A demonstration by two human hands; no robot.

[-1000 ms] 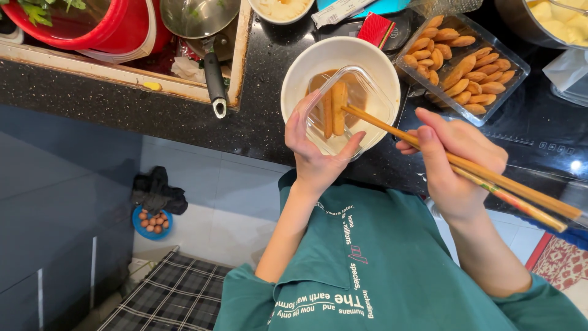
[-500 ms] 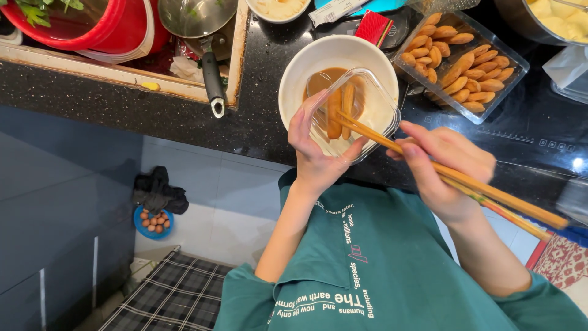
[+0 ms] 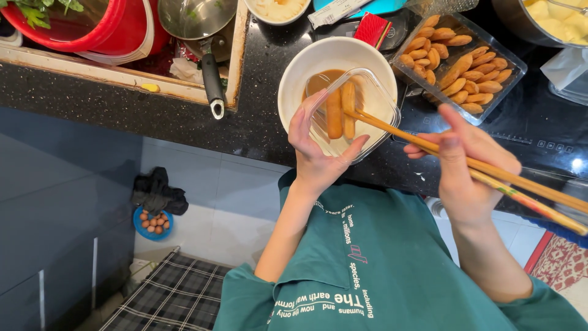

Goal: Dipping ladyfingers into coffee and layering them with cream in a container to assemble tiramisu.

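My left hand (image 3: 318,153) grips a small clear plastic container (image 3: 373,104) and tilts it over a white bowl (image 3: 306,67) on the dark counter. Brown liquid sits in the bowl under the container's lip. Several orange sausage-like sticks (image 3: 340,110) lie inside the container. My right hand (image 3: 462,162) holds a pair of wooden chopsticks (image 3: 490,171), whose tips reach into the container and touch the sticks.
A clear tray of orange finger-shaped snacks (image 3: 459,64) stands right of the bowl. A sink at the back left holds a red basin (image 3: 92,27) with greens and a metal pan (image 3: 196,18). A blue bowl of eggs (image 3: 153,222) sits on the floor below.
The chopstick tips have pushed the sticks deeper into the tilted container, and my right hand has shifted slightly right. The container stays over the bowl.
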